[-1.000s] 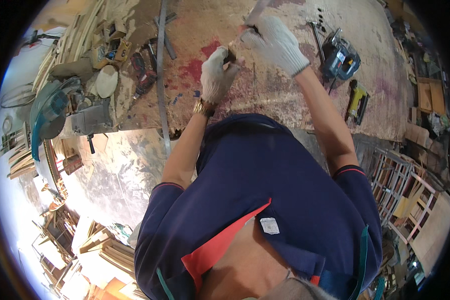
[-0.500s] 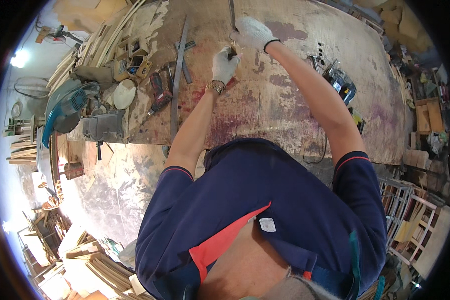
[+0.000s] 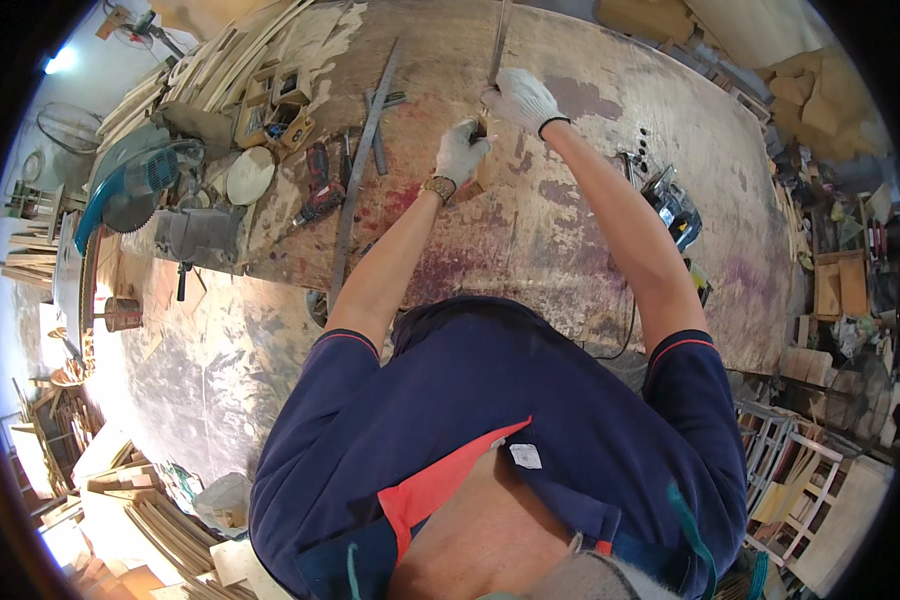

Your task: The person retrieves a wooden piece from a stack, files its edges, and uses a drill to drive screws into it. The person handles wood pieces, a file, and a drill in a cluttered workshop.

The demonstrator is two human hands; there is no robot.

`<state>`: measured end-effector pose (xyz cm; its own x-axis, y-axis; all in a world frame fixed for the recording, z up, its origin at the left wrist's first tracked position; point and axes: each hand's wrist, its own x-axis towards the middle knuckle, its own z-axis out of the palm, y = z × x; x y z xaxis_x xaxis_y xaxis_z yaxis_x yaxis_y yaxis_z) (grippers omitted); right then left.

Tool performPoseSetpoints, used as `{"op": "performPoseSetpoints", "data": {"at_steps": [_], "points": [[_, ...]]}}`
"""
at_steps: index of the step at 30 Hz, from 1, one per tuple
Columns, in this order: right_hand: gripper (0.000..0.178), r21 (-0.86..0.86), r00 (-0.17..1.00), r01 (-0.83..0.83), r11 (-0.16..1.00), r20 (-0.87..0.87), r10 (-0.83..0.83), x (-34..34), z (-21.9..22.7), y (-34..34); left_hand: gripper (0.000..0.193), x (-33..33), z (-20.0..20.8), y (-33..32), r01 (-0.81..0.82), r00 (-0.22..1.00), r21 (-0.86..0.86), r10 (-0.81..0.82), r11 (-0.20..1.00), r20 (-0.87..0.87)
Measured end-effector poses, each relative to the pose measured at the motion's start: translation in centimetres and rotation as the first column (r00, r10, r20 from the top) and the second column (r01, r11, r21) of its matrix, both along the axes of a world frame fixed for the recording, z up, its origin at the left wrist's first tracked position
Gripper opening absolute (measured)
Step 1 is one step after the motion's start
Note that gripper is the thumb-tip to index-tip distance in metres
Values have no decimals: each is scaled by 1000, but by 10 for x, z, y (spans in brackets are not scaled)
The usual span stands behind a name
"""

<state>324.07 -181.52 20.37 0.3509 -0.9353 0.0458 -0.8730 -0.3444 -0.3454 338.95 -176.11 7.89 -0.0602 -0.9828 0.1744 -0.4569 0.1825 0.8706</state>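
My left hand (image 3: 462,152), in a white work glove with a watch at the wrist, is closed over the workbench (image 3: 530,240). A small brown piece shows at its fingertips, too hidden to name. Just up and to the right, my gloved right hand (image 3: 527,98) has its fingers pressed together. A long thin dark strip (image 3: 501,40) runs from these fingers toward the far edge of the view. The hands are close but apart. Beneath my left hand lies a light-brown patch or piece that I cannot make out clearly.
Left of my hands lie a long metal straightedge (image 3: 367,145), a smaller square (image 3: 377,130) and a red-black cordless drill (image 3: 319,185). A blue miter saw (image 3: 135,190) stands at far left, near a wooden box (image 3: 288,125). A corded power tool (image 3: 673,205) sits right of my right arm.
The whole view has turned and shifted slightly, so the bench and tools appear displaced. Both hands keep nearly the same place on the bench, and their grips look the same.
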Motion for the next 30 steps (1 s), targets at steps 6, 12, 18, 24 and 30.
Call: {"op": "performPoseSetpoints", "data": {"at_steps": [6,12,18,24,30], "points": [[43,-11,1000,-9,1000,-6,9,0,1,-1,35,-1,-3,-2,-34,999,30,33,999,22],[42,139,1000,24,990,-17,-22,-3,4,-3,35,1,1,-2,-26,999,62,24,998,34],[42,62,1000,18,998,-6,-18,-2,1,-5,36,-1,2,-3,-23,999,50,21,998,32],[45,71,999,29,997,13,-30,-4,3,-4,37,-2,-5,-8,-27,998,23,26,999,57],[47,79,1000,20,997,-17,-19,-6,3,-7,38,-1,-9,-13,-32,997,40,29,999,73]]}}
